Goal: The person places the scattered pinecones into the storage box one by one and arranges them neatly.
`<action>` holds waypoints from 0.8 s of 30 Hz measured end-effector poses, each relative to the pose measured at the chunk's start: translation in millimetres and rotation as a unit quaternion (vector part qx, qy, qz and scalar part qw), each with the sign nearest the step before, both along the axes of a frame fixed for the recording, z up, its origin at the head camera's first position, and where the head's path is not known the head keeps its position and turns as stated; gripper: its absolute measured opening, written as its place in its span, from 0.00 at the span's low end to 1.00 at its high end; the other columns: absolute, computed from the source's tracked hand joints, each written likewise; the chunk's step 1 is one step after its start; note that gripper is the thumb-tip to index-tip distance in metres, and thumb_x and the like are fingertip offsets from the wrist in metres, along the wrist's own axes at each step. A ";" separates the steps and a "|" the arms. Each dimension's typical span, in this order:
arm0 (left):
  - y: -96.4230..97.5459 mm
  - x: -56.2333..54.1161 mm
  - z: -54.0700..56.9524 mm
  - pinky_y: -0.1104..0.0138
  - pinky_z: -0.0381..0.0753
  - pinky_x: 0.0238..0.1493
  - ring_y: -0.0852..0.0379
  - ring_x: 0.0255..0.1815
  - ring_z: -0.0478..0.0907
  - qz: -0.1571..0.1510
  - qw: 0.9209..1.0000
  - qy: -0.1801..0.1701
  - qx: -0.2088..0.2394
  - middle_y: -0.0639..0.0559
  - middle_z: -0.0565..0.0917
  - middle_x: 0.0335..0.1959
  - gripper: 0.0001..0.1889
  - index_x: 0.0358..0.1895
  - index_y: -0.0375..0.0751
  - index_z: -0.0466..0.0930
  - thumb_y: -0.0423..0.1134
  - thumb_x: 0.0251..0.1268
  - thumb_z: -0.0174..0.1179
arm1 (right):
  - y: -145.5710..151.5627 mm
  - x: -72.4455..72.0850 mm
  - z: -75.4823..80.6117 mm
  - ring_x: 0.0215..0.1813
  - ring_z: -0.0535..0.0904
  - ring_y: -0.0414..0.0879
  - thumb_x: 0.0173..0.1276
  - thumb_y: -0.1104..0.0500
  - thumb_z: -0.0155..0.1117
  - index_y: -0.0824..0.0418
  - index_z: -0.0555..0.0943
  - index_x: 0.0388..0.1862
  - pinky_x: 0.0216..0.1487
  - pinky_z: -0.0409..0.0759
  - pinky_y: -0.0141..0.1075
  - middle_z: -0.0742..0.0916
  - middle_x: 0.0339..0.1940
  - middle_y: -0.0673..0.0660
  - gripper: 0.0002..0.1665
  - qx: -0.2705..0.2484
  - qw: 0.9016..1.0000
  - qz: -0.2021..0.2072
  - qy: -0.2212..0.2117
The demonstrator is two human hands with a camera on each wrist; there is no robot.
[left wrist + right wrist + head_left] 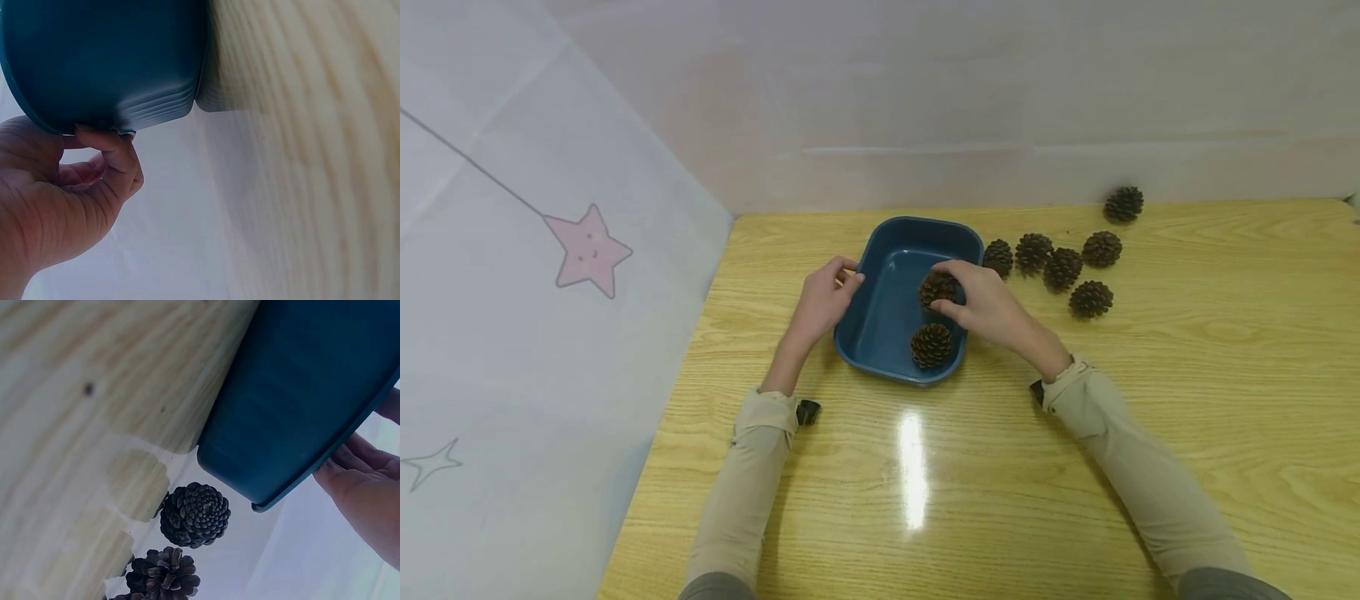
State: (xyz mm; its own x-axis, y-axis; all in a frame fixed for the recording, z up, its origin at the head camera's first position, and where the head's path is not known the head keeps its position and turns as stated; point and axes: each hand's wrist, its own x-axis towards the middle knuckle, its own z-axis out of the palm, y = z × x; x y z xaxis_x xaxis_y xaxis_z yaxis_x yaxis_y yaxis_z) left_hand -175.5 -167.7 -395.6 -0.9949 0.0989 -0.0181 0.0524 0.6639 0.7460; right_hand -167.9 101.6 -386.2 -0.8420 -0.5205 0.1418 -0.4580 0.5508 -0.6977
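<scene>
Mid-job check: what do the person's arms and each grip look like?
The left sleeve and right sleeve are pale beige, ending near the wrists, with darker grey fabric at the head view's bottom edge. A small black piece shows by each cuff. The left grip and right grip are ungloved hands; no cables or markings show.

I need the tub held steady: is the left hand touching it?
Touching. In the left wrist view, the left hand has a bent finger right against the blue tub, with no gap between them.
</scene>
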 end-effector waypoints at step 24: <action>0.0 0.8 0.6 0.60 0.74 0.33 0.48 0.32 0.74 0.000 1.000 0.002 0.005 0.41 0.79 0.41 0.17 0.63 0.34 0.78 0.41 0.83 0.54 | 10.6 -1.5 5.4 0.44 0.83 0.59 0.73 0.66 0.68 0.73 0.81 0.60 0.46 0.80 0.51 0.85 0.54 0.70 0.19 -0.023 0.998 -0.017 0.055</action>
